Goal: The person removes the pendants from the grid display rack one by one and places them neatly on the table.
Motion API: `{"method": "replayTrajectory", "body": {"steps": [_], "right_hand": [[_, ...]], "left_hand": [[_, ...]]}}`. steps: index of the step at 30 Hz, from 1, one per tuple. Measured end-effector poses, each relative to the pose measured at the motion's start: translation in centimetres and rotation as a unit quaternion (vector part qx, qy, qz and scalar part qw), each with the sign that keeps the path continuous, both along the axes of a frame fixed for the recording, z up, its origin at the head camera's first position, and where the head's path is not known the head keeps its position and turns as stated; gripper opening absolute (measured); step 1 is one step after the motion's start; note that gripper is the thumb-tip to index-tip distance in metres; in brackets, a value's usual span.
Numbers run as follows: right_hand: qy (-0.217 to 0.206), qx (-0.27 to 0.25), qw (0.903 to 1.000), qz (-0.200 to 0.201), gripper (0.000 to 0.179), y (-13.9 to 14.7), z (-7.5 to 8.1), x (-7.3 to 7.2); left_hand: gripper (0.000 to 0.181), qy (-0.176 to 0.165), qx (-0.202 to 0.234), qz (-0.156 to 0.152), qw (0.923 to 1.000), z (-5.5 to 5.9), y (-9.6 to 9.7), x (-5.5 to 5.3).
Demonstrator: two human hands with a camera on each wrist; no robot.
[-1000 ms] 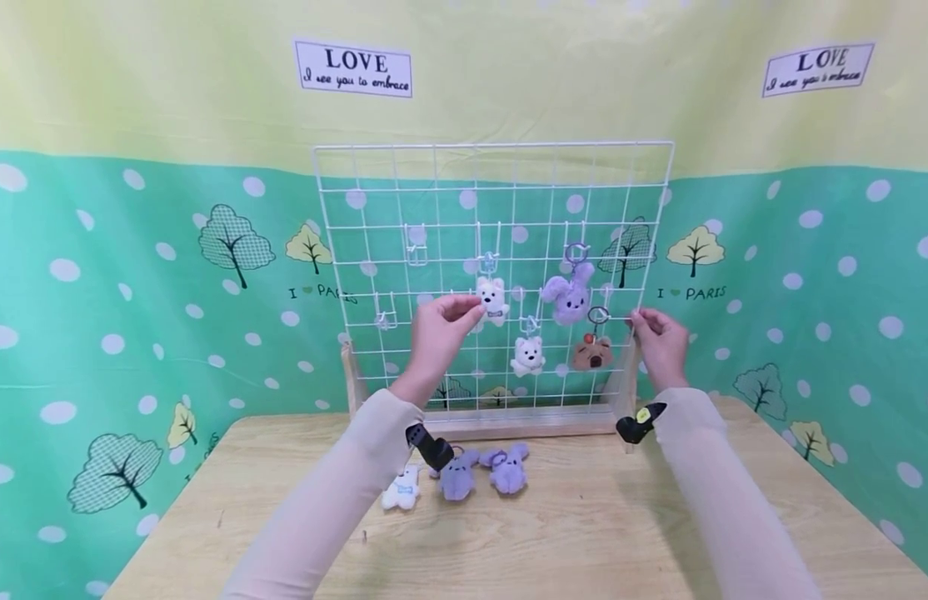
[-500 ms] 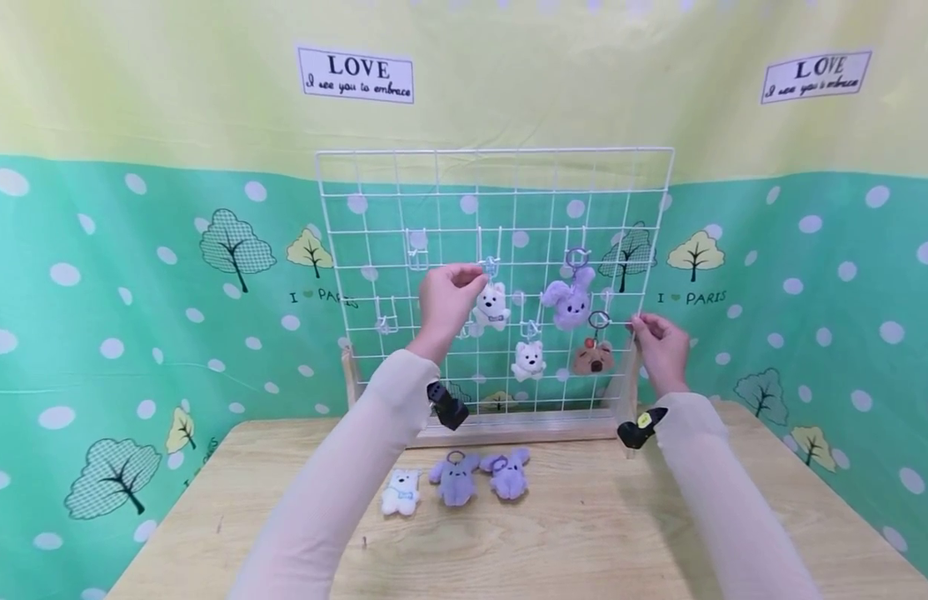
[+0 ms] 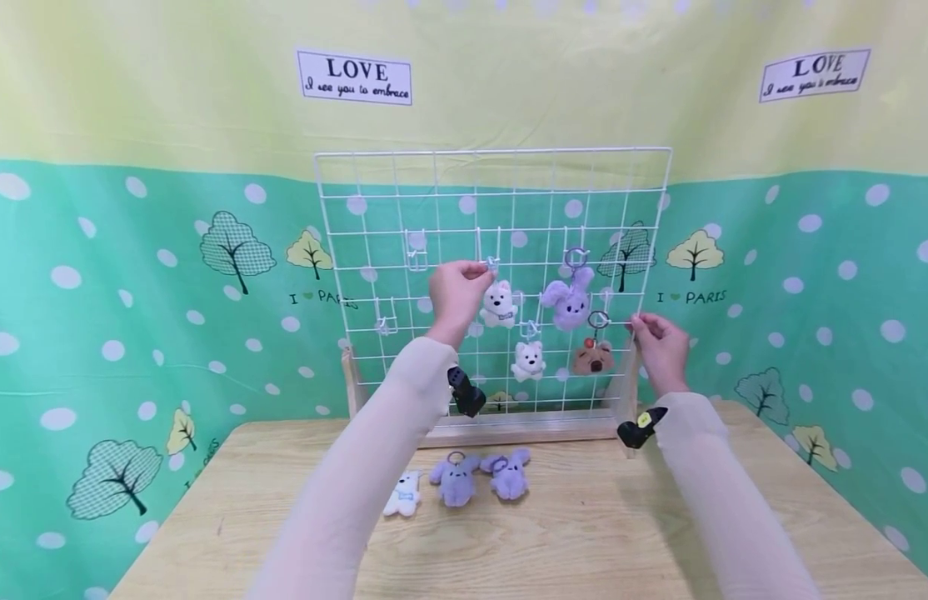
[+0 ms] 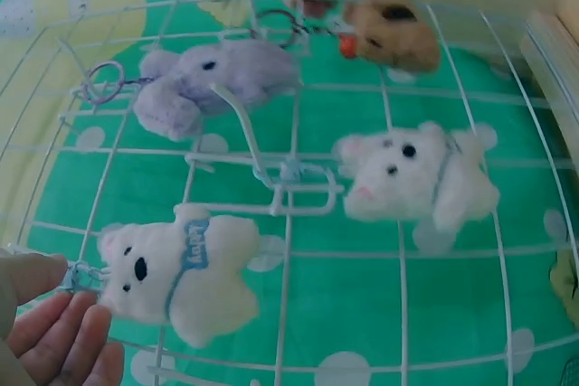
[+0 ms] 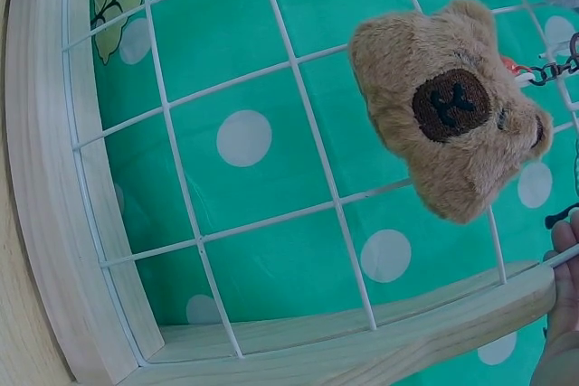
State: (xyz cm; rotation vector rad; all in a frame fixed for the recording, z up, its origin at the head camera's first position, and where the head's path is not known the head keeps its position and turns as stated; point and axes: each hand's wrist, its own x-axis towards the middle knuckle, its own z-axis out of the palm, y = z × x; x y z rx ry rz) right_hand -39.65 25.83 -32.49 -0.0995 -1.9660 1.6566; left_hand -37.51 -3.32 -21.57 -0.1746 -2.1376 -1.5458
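Observation:
A white plush bear keychain [image 3: 498,305] with a blue lettered ribbon is at the middle of the white wire grid [image 3: 494,151]. My left hand [image 3: 458,292] pinches its light blue clasp [image 4: 74,276] between thumb and fingers, close to a wire hook. My right hand [image 3: 661,343] pinches the right edge of the grid, beside the wooden upright. Near it hangs a brown bear-head keychain [image 5: 434,106] on a dark ring and chain. Another white bear keychain [image 3: 529,360] hangs lower, and a lilac rabbit keychain [image 3: 571,302] hangs to the upper right.
Two lilac plush keychains [image 3: 455,482] and a white bear [image 3: 406,493], partly behind the left sleeve, lie on the wooden table [image 3: 584,533]. Bare hooks [image 3: 416,258] are on the grid's left part. A wooden base [image 3: 524,428] supports the grid. A patterned cloth hangs behind.
My left hand has risen from beside the white bear's body to its clasp and shifted right. The bear has swung slightly right. My right hand stays on the grid's edge.

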Motion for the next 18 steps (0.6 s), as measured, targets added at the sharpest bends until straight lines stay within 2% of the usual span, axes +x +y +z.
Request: {"method": "replayTrajectory", "body": {"steps": [10,18], "right_hand": [[0.007,0.014,0.9999,-0.002,0.044,-0.04,-0.13,-0.08],[0.004,0.018,0.9998,-0.002,0.044,0.15,-0.19,-0.06]], "left_hand": [[0.015,-0.008,0.032,0.021,0.9992,0.04,0.46,-0.40],[0.013,-0.030,0.054,-0.020,0.9979,-0.09,0.13,-0.76]]}}
